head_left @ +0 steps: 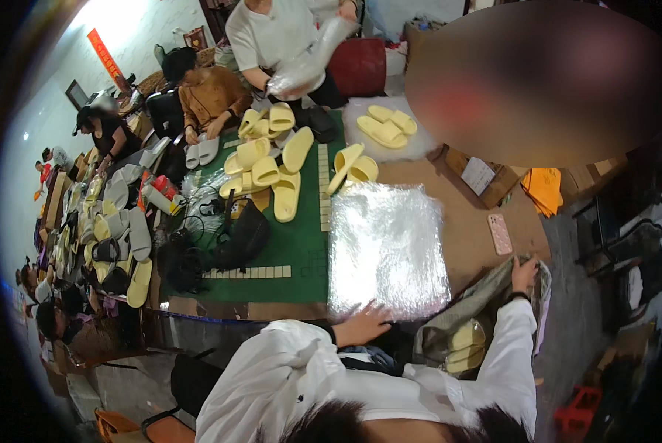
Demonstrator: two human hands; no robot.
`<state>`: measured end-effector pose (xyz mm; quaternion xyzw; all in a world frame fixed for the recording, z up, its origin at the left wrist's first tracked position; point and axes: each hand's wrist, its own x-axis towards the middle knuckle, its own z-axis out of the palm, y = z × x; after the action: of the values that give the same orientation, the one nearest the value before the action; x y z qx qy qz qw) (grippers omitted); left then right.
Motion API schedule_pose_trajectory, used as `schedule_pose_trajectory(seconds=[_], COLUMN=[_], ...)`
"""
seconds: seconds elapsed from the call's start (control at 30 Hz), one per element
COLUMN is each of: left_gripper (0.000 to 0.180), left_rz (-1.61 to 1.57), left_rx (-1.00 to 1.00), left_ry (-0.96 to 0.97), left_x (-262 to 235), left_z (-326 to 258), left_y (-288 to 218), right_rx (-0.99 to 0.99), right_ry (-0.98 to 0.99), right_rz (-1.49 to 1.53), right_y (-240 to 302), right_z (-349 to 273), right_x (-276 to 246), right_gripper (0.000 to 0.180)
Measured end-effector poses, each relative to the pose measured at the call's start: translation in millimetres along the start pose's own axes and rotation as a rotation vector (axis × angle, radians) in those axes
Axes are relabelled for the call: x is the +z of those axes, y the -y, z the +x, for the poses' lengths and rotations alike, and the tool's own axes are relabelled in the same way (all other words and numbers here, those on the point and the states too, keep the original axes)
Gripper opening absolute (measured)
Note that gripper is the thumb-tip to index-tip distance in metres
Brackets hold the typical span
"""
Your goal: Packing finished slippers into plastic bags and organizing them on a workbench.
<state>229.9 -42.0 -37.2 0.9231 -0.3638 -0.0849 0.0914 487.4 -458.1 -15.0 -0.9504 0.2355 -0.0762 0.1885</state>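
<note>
My left hand (364,325) lies flat with fingers spread at the near edge of a stack of shiny clear plastic bags (386,247). On the right, my right hand (524,273) grips the rim of a grey-green woven sack (449,321), which hangs beside the table edge. Inside the sack, pale yellow slippers (466,345) show through its mouth; the rest of its contents is hidden. Just beyond the bag stack stand two yellow slippers (343,168). A pink phone (499,234) rests on the table near my right hand.
More yellow slippers (261,159) and a black bag (244,235) sit on the green mat (301,251). Another yellow pair (385,127) lies on clear plastic. At the far side a person (272,40) holds plastic bags; another (209,88) handles grey slippers. A cardboard box (478,177) stands right.
</note>
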Motion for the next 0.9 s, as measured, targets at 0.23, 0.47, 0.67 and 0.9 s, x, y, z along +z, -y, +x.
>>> schedule_pose_trajectory(seconds=[0.23, 0.47, 0.67, 0.9], left_gripper=[0.03, 0.025, 0.022, 0.023], left_rz=[-0.006, -0.213, -0.483, -0.295], left_rx=[-0.194, -0.281, -0.657, -1.011], left_ry=[-0.083, 0.224, -0.086, -0.085], left_x=[-17, -29, -34, -36], left_z=[-32, -48, -111, -208], left_y=[14, 28, 55, 104], right_rx=[0.081, -0.045, -0.209, -0.15], right_ry=[0.079, 0.177, 0.151, 0.02], right_rz=[-0.096, -0.014, -0.049, -0.252], right_y=[19, -30, -73, -80], right_z=[26, 80, 99, 93], right_x=[21, 66, 95, 103], right_gripper=[0.077, 0.068, 0.044, 0.048])
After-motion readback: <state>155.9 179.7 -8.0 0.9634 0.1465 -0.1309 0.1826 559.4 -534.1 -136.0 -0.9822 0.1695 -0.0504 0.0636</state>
